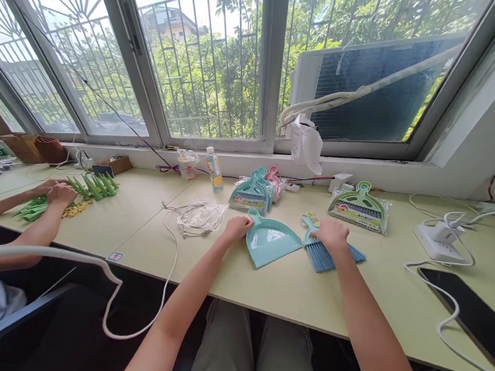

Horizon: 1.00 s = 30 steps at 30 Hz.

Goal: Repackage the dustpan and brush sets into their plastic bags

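A light-blue dustpan (pixel 271 242) lies on the pale table in front of me. My left hand (pixel 238 229) is closed on the dustpan's left side, close to its handle. To the right, my right hand (pixel 332 236) grips a small blue hand brush (pixel 321 258) from above, its bristles pointing toward me and to the right. A yellow label shows at the end of the brush handle. The brush and the dustpan's right corner nearly meet. Behind them stand wrapped dustpan-and-brush sets, a teal one (pixel 250 192) and a green one (pixel 360 210).
A coiled cable in plastic (pixel 201 217) lies left of the dustpan, and a bottle (pixel 214 171) stands behind it. At right are a power strip (pixel 439 243) and a phone (pixel 470 314). Another person's hands (pixel 60 193) handle green pieces at far left. A white cord (pixel 174 260) hangs over the edge.
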Tool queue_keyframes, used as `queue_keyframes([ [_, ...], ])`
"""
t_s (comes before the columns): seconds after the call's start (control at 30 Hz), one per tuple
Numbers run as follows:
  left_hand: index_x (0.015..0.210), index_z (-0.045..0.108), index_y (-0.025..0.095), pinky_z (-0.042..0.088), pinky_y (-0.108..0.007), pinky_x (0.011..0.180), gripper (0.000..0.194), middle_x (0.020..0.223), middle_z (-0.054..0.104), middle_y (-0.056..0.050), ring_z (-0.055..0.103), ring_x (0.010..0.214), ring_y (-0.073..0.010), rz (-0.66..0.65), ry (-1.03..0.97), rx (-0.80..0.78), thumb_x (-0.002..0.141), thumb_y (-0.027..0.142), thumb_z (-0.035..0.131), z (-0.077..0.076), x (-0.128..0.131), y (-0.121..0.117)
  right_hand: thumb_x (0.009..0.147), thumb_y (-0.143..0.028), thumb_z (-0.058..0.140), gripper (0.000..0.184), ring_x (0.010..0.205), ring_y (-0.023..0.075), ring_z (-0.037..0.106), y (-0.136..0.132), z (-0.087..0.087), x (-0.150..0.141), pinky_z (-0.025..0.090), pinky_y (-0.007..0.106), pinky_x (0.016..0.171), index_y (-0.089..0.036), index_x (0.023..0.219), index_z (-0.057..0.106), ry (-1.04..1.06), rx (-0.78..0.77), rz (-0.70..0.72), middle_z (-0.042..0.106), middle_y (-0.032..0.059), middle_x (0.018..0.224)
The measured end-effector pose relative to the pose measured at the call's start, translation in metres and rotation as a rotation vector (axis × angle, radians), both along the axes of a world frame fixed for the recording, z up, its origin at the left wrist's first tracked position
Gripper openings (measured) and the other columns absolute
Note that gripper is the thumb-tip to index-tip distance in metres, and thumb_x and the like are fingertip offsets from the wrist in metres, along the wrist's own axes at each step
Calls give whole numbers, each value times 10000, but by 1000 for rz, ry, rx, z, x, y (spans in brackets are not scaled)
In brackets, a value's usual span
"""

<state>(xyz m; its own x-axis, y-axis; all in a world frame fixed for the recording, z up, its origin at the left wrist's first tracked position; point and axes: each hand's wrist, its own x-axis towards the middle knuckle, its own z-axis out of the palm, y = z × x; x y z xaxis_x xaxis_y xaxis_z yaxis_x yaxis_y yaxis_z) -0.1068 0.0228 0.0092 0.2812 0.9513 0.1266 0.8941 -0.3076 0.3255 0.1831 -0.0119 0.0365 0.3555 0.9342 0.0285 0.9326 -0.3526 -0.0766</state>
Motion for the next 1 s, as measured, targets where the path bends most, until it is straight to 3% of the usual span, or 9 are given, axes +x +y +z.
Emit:
queue_keyframes([
  [0.17,479,502,190,349,-277,614,480,565,568,-40,501,586,-156,-20,-23,-10,913,321,346,0,5,-5,793,-418,598,336,939,303,652,-6,19,9,441,342,726,-162,963,732,28,209,14,694,174,960],
  [0.27,467,499,191,363,-271,633,510,559,595,-30,489,546,-141,-129,-69,-47,927,339,335,-1,10,-10,778,-507,598,330,879,237,651,-11,27,-2,408,282,671,-254,944,729,126,242,258,718,72,904],
  [0.33,483,523,189,364,-264,640,516,558,604,-26,494,543,-136,-229,-91,-64,933,362,339,-1,16,-15,778,-525,592,313,832,194,642,-13,26,-19,379,254,634,-285,929,725,179,213,431,724,22,868],
  [0.43,521,560,181,356,-253,625,488,571,610,-22,504,556,-133,-379,-105,-70,923,398,387,0,24,-22,777,-465,603,256,815,185,633,-15,16,-45,354,251,630,-271,883,731,135,157,569,726,16,838],
  [0.57,605,603,171,357,-239,609,375,618,628,-17,519,586,-129,-501,-121,-56,899,343,445,3,26,-25,777,-467,610,276,815,182,635,-13,3,-58,331,246,604,-259,905,738,125,79,630,731,29,888],
  [0.7,747,640,174,401,-253,665,251,718,651,-33,565,674,-150,-331,18,168,886,330,500,5,17,-19,797,-472,602,284,817,179,638,-9,-3,-53,325,250,598,-256,928,732,135,87,624,734,20,878],
  [0.77,902,647,181,440,-275,739,209,868,667,-60,599,840,-187,-290,75,332,883,363,545,6,10,-14,807,-471,602,276,800,171,639,-7,-5,-51,328,253,599,-258,929,727,155,95,628,735,10,870],
  [0.87,1120,589,198,461,-329,879,323,1157,612,-100,539,1111,-231,-364,101,529,864,393,610,6,2,-8,816,-468,603,266,798,167,643,-7,-5,-52,334,253,605,-264,934,726,165,104,633,735,5,864],
  [1.0,1220,542,216,441,-394,959,471,1277,550,-114,496,1189,-262,-449,189,589,817,419,677,4,0,-3,835,-471,585,265,797,165,646,-9,-5,-56,344,250,614,-276,945,727,158,112,616,736,3,862],
])
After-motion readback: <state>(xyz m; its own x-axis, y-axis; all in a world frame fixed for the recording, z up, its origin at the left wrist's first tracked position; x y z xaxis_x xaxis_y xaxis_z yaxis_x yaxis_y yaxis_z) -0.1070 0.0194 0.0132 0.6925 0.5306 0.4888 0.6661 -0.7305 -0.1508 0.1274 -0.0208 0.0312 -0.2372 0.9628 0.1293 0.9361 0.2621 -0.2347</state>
